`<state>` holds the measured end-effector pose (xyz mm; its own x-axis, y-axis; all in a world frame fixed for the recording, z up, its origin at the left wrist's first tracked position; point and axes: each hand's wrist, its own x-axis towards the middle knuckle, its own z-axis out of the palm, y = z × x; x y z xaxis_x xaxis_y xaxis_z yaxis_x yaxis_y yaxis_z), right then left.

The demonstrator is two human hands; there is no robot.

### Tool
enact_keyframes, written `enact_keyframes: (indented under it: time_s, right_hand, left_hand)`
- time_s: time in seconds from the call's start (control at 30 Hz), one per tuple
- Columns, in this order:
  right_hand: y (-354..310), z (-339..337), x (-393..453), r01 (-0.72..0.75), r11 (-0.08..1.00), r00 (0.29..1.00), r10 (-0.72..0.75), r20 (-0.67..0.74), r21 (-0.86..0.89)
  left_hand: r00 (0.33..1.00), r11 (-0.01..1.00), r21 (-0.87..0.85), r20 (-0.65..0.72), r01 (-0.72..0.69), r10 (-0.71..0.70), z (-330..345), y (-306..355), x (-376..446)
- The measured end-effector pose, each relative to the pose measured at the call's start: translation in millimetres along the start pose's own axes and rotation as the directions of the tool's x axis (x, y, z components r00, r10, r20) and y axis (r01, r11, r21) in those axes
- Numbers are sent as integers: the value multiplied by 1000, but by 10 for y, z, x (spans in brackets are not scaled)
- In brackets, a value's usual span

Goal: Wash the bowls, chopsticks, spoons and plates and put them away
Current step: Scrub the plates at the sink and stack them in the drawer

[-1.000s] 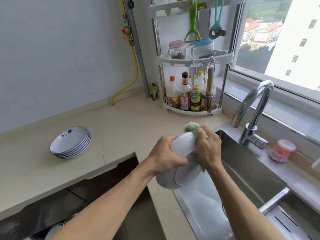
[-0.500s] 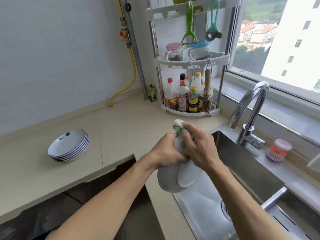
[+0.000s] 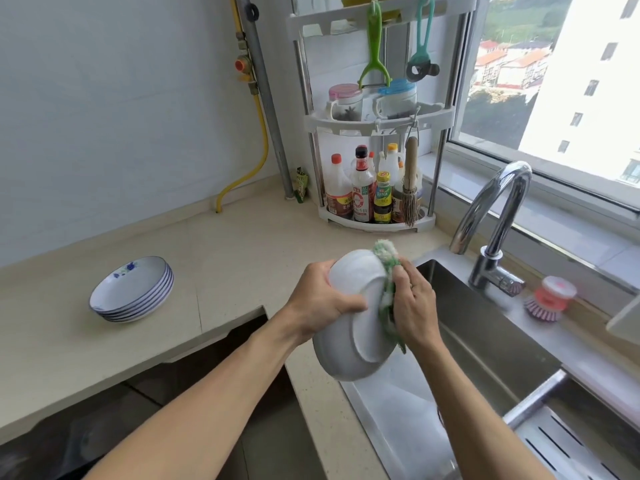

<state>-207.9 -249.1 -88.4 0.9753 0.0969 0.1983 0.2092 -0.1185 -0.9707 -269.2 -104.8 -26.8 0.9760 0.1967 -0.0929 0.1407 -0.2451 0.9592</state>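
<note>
Over the stainless-steel sink (image 3: 460, 327), we hold a round white ceramic bowl (image 3: 353, 327) tipped on edge with its foot ring towards us, clear of the basin and just right of the beige stone worktop (image 3: 242, 258). Our left hand (image 3: 323, 303) has its grip curled over the bowl's rim and outer wall, thumb across the underside. Our right hand (image 3: 414, 306) pinches a green-and-white scouring cloth (image 3: 389, 271) flat against the bowl's right edge.

Half a second ago the cloth sat bunched on top of the bowl between both hands; now it has slid round to the right rim, and more of the white underside shows. A second ago it was high on the far side. We judge from this that the scrub is working its way around the outside of the bowl, and that a rinse under the curved chrome tap (image 3: 498, 216) is still to come.

A stack of white shallow plates with blue rims (image 3: 133, 291) waits on the worktop, well apart to the left. No chopsticks or spoons are in view.
</note>
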Motion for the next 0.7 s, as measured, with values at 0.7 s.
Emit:
enact_keyframes:
  time_s: [0.7]
  right_hand:
    - [-268, 316, 45, 68, 981, 989, -42, 144, -184]
  left_hand:
    - [954, 956, -275, -244, 104, -174, -179, 123, -126]
